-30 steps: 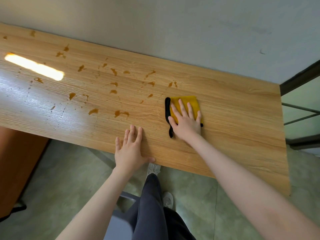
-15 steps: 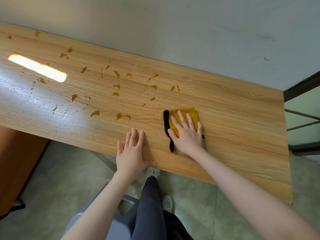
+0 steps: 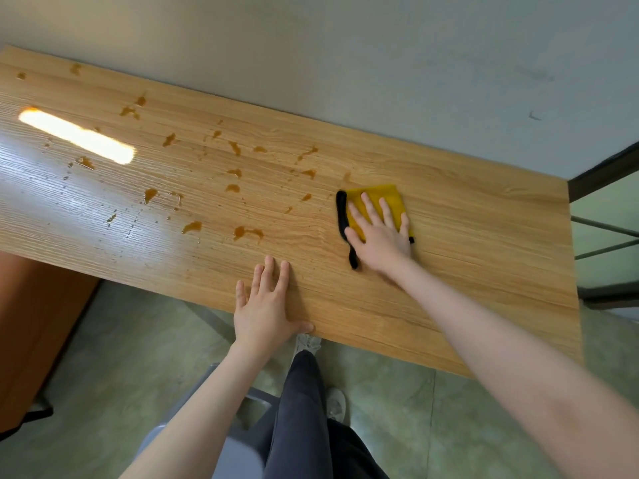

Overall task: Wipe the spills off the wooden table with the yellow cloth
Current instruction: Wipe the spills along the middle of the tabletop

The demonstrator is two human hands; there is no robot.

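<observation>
With the right hand [image 3: 380, 233] spread flat on the yellow cloth [image 3: 378, 195], the spills [image 3: 247, 232] leftward seemingly remain unwiped across most of the surface [image 3: 484, 236].

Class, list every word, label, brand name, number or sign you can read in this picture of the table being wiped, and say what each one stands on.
None: no readable text shows anywhere.
The yellow cloth under the right hand shows no label.
The wooden table, with the left hand on it, bears only brown spills.
The wall has faint scuffs, not writing.
</observation>
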